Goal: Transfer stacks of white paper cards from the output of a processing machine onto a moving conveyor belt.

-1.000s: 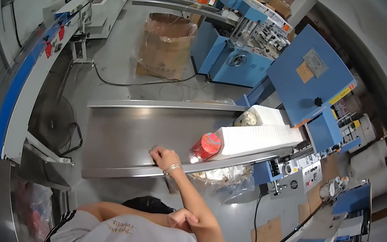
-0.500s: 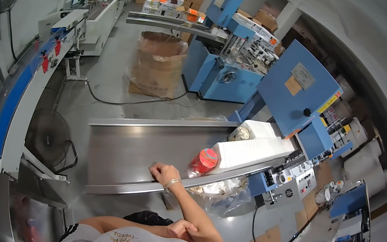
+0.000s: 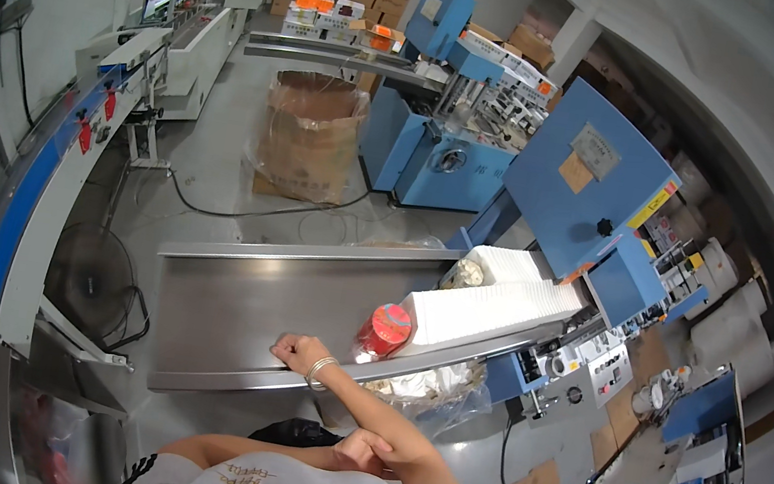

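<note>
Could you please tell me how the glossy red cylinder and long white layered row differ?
The glossy red cylinder is short and rounded; the long white layered row is straight-sided. The cylinder is nearer the right hand; the row runs toward the blue machine. Both rest on the grey metal tray.

A red cylinder [image 3: 383, 333] sits on a metal trough [image 3: 230, 303] — beside a white stack [image 3: 487, 314].
</note>
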Demonstrator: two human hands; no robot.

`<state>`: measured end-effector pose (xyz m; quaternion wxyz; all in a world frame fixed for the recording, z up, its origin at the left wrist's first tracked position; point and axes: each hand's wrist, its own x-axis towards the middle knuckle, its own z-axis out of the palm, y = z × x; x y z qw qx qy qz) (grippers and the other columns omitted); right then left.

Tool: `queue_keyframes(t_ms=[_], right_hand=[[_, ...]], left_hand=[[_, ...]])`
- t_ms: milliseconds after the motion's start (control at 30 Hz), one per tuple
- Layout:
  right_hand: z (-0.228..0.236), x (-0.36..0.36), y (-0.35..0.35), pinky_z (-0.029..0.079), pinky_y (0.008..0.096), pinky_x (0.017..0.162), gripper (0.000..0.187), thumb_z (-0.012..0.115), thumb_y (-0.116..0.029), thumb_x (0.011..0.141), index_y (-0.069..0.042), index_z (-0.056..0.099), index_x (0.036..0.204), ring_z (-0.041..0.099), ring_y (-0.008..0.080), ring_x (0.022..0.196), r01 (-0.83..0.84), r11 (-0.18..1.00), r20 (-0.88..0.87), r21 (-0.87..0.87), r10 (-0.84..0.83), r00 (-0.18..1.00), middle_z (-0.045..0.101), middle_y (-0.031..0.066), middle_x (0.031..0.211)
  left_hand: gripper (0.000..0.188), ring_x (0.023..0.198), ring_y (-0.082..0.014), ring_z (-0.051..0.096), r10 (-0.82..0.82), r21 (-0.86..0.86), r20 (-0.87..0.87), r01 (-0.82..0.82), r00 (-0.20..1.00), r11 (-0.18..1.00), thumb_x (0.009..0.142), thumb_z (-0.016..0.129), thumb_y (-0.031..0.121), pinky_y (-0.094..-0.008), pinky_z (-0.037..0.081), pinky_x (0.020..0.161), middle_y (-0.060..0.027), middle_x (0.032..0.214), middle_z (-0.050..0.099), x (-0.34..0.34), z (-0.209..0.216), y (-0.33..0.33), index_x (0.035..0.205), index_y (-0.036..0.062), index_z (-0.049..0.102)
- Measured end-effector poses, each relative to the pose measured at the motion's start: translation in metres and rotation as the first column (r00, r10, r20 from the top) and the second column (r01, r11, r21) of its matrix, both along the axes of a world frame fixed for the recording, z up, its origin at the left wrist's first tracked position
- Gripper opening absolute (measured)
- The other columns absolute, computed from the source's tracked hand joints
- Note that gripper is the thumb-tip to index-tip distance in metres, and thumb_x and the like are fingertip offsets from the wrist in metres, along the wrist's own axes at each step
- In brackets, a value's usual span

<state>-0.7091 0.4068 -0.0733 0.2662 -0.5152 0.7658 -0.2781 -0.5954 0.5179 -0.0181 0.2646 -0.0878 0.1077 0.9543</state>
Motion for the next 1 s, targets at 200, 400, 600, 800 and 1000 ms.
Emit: queue_keyframes(t_ms=[200,400,600,800,1000], right_hand=[[0.003,-0.002,-0.002,0.053,0.0372,0.074,0.026,0.061,-0.034,0.082,-0.008,0.068,0.084,0.067,0.0290,0.076,-0.062,0.998,0.058,0.012,0.061,0.996,0.069,0.0116,0.081],[-0.007,-0.004,-0.003,0.052,0.0400,0.073,0.026,0.060,-0.033,0.082,-0.010,0.069,0.086,0.066,0.0326,0.077,-0.131,0.990,0.044,-0.050,0.133,0.990,0.068,0.0144,0.080],[-0.012,-0.014,-0.004,0.052,0.0383,0.070,0.026,0.061,-0.034,0.081,-0.010,0.069,0.088,0.066,0.0284,0.074,-0.168,0.986,0.113,-0.008,0.168,0.979,0.068,0.0120,0.079],[-0.001,0.001,-0.004,0.051,0.0415,0.071,0.021,0.062,-0.025,0.070,-0.006,0.070,0.076,0.065,0.0348,0.074,-0.168,0.985,0.136,-0.027,0.170,0.976,0.066,0.0189,0.077],[-0.014,-0.005,-0.014,0.051,0.0443,0.069,0.026,0.057,-0.026,0.068,-0.002,0.066,0.068,0.063,0.0379,0.073,-0.244,0.968,-0.037,-0.053,0.242,0.969,0.064,0.0204,0.074]], left_hand=[[0.045,0.114,-0.0243,0.053,0.143,-0.028,0.028,-0.142,0.989,0.989,0.078,0.051,0.009,-0.0410,0.039,0.101,-0.0078,0.122,0.058,-0.018,-0.015,0.011,0.123,0.0063,0.052],[0.046,0.114,-0.0251,0.053,0.176,0.000,-0.037,-0.176,0.984,0.984,0.077,0.050,0.008,-0.0432,0.039,0.099,-0.0080,0.123,0.057,-0.029,-0.014,0.015,0.123,0.0059,0.052],[0.051,0.117,-0.0286,0.051,0.201,-0.004,-0.126,-0.203,0.972,0.979,0.074,0.051,0.012,-0.0454,0.035,0.102,-0.0118,0.125,0.056,-0.039,-0.019,0.022,0.124,0.0038,0.050],[0.057,0.120,-0.0300,0.048,0.084,0.037,-0.090,-0.081,0.992,0.996,0.072,0.053,0.016,-0.0458,0.033,0.104,-0.0140,0.128,0.053,-0.043,-0.027,0.015,0.127,0.0022,0.048],[0.057,0.121,-0.0298,0.047,0.001,0.116,-0.118,0.013,0.993,0.993,0.074,0.051,0.017,-0.0454,0.033,0.104,-0.0138,0.129,0.053,-0.048,-0.025,0.012,0.128,0.0022,0.047]])
